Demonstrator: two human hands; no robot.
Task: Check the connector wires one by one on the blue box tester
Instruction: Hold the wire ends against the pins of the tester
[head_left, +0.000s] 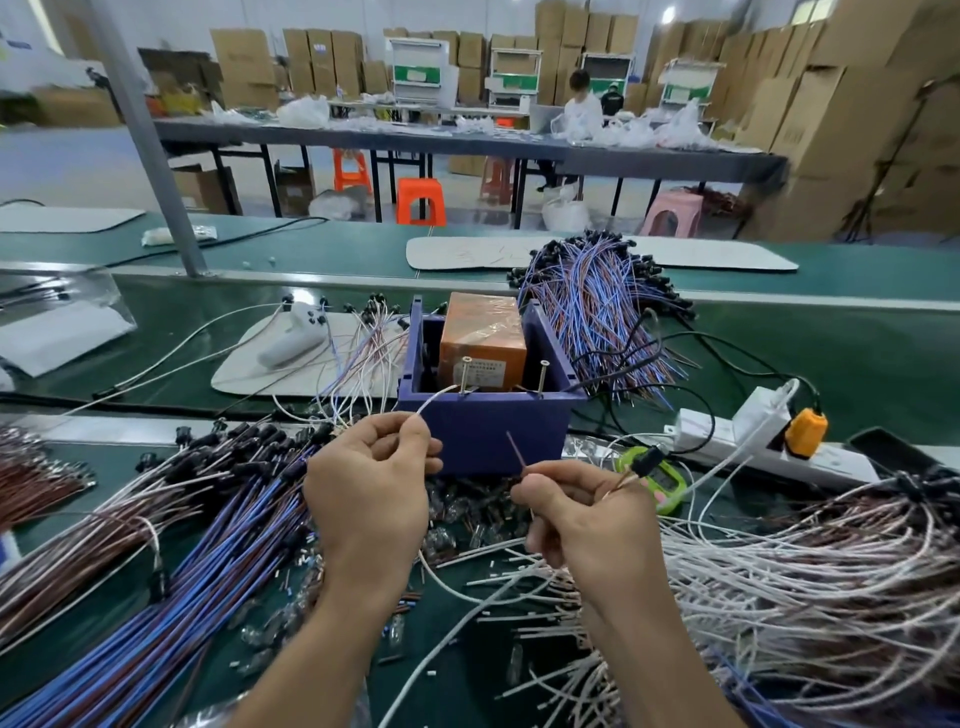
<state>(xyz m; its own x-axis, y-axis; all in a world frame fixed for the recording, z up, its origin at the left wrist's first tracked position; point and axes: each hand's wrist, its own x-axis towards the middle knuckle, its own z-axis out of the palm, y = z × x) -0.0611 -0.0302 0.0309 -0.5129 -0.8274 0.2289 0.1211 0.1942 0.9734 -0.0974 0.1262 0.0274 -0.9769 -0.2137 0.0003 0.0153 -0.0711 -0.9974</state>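
Your left hand (363, 499) covers the spot where it pinches the white wire (436, 397). Only the strand's free run shows, arcing up to the left screw (464, 371), and you cannot tell whether the tip touches it. Your right hand (582, 514) pinches a thin brown wire (516, 452) between thumb and forefinger. Its end points up at the front of the blue box (483, 431), apart from the right screw (543, 371). Just past those fingers sits a black connector (649, 460); the hand hides how the wires join it. A green device (667, 486) lies half-hidden behind it.

The blue box stands on the green belt, in the middle, just beyond both hands. Blue and brown wires (208, 519) crowd in at your left and white wires (805, 561) at your right, both cut off by the frame edges. Between your forearms the belt shows, littered with offcuts. A power strip (753, 441) lies right of the box.

The box is dark blue and open-topped. It holds an orange block (483, 338) wrapped in clear film, and the two screws stand upright at its near rim.
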